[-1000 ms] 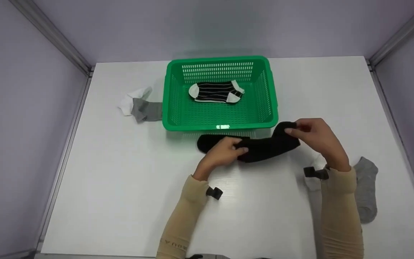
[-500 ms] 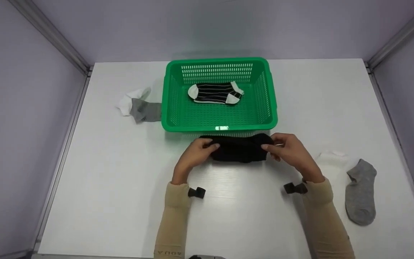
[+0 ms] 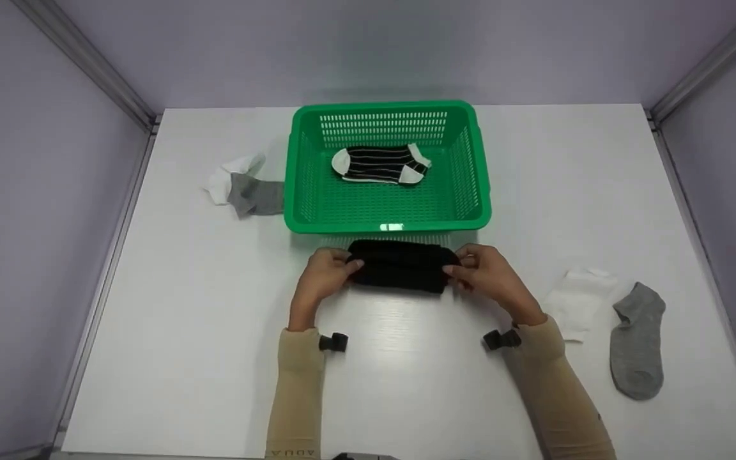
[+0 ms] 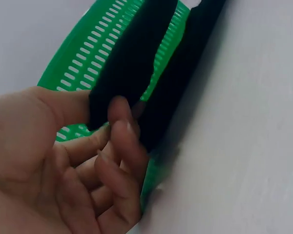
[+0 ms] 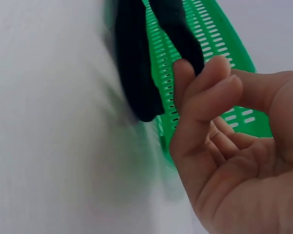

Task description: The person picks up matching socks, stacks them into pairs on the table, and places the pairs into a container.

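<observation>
Both ends of a black sock (image 3: pixel 400 271) are pinched as I look on remotely, one by the left hand (image 3: pixel 323 275), the other by the right hand (image 3: pixel 488 275), just in front of the green plastic basket (image 3: pixel 336 228). Inside it I see a striped ankle sock (image 3: pixel 375 163), while a grey ankle sock (image 3: pixel 637 348) and a white sock (image 3: pixel 579 300) lie on the white table (image 3: pixel 176 358) over to the right

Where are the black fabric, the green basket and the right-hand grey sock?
Black fabric (image 3: pixel 400 268): head view, its middle.
Green basket (image 3: pixel 336 227): head view, front rim.
Right-hand grey sock (image 3: pixel 637 351): head view, foot section.
</observation>
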`<control>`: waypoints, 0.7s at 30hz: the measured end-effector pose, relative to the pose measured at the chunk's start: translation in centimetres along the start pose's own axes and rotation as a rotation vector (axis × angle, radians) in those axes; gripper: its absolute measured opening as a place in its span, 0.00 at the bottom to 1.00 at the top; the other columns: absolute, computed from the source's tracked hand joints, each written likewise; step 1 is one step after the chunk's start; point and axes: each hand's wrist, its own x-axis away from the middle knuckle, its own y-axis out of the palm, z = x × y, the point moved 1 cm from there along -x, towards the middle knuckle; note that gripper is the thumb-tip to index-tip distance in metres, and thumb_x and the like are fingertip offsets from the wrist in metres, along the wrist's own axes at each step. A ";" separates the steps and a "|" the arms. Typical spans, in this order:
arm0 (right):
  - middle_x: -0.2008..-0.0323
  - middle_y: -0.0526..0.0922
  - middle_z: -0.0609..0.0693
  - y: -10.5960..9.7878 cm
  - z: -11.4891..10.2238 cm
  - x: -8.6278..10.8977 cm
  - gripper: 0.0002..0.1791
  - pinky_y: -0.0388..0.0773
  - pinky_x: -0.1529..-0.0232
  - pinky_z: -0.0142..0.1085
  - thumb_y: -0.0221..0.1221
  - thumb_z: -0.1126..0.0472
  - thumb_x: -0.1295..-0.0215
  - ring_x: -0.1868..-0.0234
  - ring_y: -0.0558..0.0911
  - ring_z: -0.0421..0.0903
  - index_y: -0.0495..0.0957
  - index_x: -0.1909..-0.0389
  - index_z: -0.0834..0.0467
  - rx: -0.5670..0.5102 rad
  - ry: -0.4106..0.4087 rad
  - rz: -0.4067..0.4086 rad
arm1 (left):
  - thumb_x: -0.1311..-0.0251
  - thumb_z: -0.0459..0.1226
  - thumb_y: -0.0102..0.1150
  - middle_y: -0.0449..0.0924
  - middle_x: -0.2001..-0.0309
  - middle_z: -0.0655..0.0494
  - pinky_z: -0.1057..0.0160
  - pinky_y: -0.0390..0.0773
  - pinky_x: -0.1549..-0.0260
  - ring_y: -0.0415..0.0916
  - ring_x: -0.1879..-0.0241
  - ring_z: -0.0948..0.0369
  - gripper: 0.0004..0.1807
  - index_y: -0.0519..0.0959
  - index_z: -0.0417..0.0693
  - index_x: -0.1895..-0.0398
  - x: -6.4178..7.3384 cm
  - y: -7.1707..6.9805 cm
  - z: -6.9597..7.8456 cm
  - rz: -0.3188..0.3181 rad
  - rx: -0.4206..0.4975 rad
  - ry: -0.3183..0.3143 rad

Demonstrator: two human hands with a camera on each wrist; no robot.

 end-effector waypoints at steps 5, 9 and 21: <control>0.72 0.87 0.52 0.7 0.0 -0.5 0.23 0.80 0.68 0.33 0.65 0.53 0.27 0.73 0.83 0.41 0.75 0.42 0.66 0.041 0.031 0.038 | 0.31 0.45 0.67 0.88 0.63 0.48 0.61 0.79 0.64 0.82 0.69 0.60 0.24 0.83 0.36 0.41 -0.1 0.5 0.2 0.069 -0.104 0.043; 0.71 0.88 0.53 0.8 -0.3 -0.7 0.29 0.81 0.67 0.34 0.67 0.51 0.29 0.73 0.85 0.42 0.73 0.38 0.67 0.060 0.059 0.060 | 0.32 0.49 0.68 0.81 0.72 0.54 0.64 0.74 0.71 0.76 0.74 0.62 0.26 0.84 0.37 0.44 -0.3 0.8 0.8 0.093 -0.182 0.054; 0.75 0.84 0.50 0.8 -1.4 -0.9 0.27 0.76 0.74 0.33 0.67 0.58 0.30 0.78 0.80 0.42 0.74 0.35 0.67 0.073 0.034 0.070 | 0.31 0.46 0.68 0.86 0.67 0.45 0.61 0.78 0.67 0.75 0.74 0.62 0.23 0.86 0.34 0.47 0.0 0.5 2.1 0.076 -0.208 0.064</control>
